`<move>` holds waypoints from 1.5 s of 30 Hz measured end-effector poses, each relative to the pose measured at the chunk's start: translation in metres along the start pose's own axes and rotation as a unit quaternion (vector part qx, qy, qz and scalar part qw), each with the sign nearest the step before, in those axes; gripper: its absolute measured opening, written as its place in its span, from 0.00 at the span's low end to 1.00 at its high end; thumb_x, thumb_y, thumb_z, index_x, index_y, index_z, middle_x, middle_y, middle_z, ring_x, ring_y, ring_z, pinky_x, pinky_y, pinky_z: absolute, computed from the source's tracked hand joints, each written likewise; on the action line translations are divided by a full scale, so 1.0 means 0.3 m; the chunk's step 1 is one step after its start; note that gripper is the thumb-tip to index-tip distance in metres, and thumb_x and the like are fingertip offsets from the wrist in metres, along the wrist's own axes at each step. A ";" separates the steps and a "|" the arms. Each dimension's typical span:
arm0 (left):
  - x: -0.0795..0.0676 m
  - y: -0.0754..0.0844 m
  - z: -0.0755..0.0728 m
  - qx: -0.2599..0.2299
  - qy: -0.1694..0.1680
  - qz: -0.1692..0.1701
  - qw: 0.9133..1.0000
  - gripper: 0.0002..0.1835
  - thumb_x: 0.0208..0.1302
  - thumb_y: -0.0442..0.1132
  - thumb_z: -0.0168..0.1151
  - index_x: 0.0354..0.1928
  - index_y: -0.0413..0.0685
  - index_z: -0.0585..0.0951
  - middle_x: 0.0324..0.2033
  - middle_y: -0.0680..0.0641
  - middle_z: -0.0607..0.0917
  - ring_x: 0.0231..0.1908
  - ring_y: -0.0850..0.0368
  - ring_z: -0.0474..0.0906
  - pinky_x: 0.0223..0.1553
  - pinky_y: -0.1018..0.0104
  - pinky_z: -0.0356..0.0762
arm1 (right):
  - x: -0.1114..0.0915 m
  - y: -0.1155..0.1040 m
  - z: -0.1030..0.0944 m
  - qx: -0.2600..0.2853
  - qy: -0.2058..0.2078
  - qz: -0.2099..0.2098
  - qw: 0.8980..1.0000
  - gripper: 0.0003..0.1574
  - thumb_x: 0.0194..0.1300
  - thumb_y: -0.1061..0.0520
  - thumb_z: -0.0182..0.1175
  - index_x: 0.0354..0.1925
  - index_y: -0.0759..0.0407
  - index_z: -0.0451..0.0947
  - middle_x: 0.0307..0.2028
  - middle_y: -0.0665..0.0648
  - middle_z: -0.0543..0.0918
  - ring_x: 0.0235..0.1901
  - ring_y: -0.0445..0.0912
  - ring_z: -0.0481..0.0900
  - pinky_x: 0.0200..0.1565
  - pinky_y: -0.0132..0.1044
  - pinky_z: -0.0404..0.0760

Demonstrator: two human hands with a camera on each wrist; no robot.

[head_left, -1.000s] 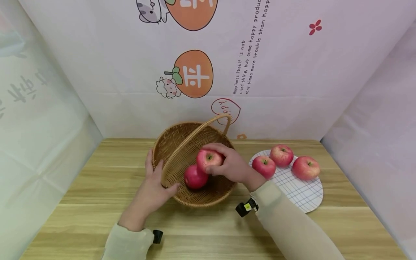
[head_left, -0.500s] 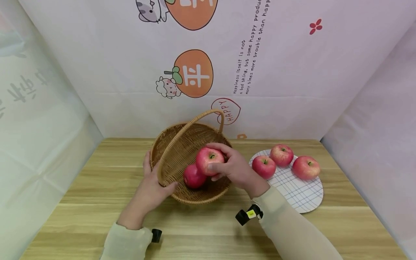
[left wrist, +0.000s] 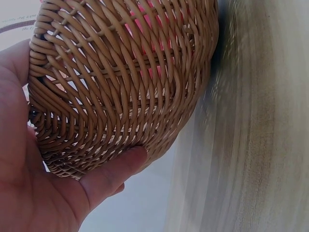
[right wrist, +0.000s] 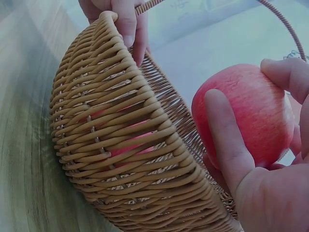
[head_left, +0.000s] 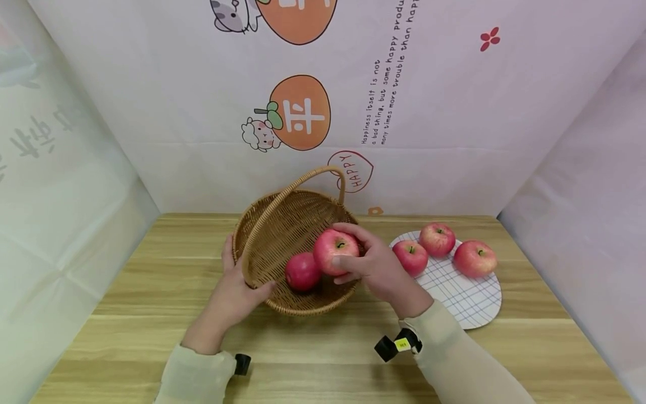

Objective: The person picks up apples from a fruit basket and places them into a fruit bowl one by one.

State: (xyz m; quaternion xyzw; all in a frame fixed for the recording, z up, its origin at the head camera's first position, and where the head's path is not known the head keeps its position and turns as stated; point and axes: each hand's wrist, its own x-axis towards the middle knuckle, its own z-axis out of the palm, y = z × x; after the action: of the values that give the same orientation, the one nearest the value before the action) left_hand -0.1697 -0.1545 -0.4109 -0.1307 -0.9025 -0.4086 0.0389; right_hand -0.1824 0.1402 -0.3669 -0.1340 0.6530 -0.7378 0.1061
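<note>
R-hand grip (head_left: 377,265), bare, clasps a red apple (head_left: 329,247), thumb & fingers round it, at the R side of a wicker basket's (head_left: 305,219) mouth on a wood-grain tabletop (head_left: 126,292). L-hand grip (head_left: 241,293) is clenched on the basket's L rim, thumb inside, other fingers partly lost to my head cam behind the wall & handle (head_left: 270,210). A 2nd apple (head_left: 303,271) lies in the basket; the held fruit overlaps it from above, so I can't tell if they touch. Both wrist cams give me red patches thru the weave, outlines unclear. At R, 3 more apples (head_left: 437,240) sit on or at the edge of a white oval mat (head_left: 469,306) w/ blue grid, pt. covered by the R sleeve (head_left: 466,353); the nearest apple is clipped by the R hand. On the backdrop (head_left: 429,168) I read "HAPPY" in a red heart (head_left: 351,171), "平" on an orange fruit motif (head_left: 303,113), & sideways lines incl. "Happiness itself is not a bad thing", others cut at frame top. Grey lettering (head_left: 35,137) far L is too faint for me, ditto print on the yellow label (head_left: 402,344) by the R cuff.
</note>
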 end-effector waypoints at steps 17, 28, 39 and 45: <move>0.003 -0.018 -0.004 -0.008 -0.003 0.006 1.000 0.51 0.61 0.47 0.71 0.79 0.49 0.51 0.74 0.47 0.22 0.55 0.26 0.72 0.45 0.40 0.78 | -0.118 -0.041 -0.061 0.007 0.037 0.003 0.999 0.42 0.61 0.69 0.66 0.71 0.56 0.65 0.65 0.65 0.67 0.54 0.62 0.74 0.41 0.58 0.82; 0.002 -0.017 -0.006 -0.002 -0.002 0.005 1.000 0.50 0.61 0.47 0.71 0.79 0.44 0.52 0.74 0.48 0.22 0.55 0.25 0.72 0.47 0.39 0.77 | -0.194 -0.087 -0.153 -0.030 0.065 -0.033 0.997 0.41 0.64 0.68 0.65 0.72 0.61 0.62 0.64 0.66 0.67 0.52 0.56 0.78 0.40 0.59 0.82; 0.003 -0.016 -0.006 0.004 0.000 0.016 1.000 0.51 0.61 0.49 0.71 0.79 0.45 0.52 0.74 0.45 0.22 0.56 0.25 0.70 0.49 0.37 0.75 | -0.290 -0.115 -0.325 -0.011 0.115 -0.056 0.992 0.38 0.66 0.73 0.59 0.72 0.58 0.64 0.66 0.62 0.62 0.57 0.55 0.70 0.38 0.50 0.84; 0.005 -0.022 -0.005 -0.001 -0.001 0.014 1.000 0.51 0.61 0.49 0.71 0.79 0.44 0.52 0.74 0.46 0.22 0.57 0.25 0.70 0.50 0.37 0.74 | -0.354 -0.108 -0.418 -0.025 0.138 -0.045 0.989 0.37 0.69 0.71 0.58 0.72 0.55 0.65 0.63 0.59 0.63 0.51 0.49 0.75 0.38 0.46 0.84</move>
State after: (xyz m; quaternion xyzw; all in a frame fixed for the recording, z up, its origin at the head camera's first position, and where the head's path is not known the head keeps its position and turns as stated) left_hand -0.1730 -0.1595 -0.4145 -0.1440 -0.9002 -0.4087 0.0437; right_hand -0.1240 0.2966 -0.3551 -0.0628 0.6729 -0.7368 -0.0217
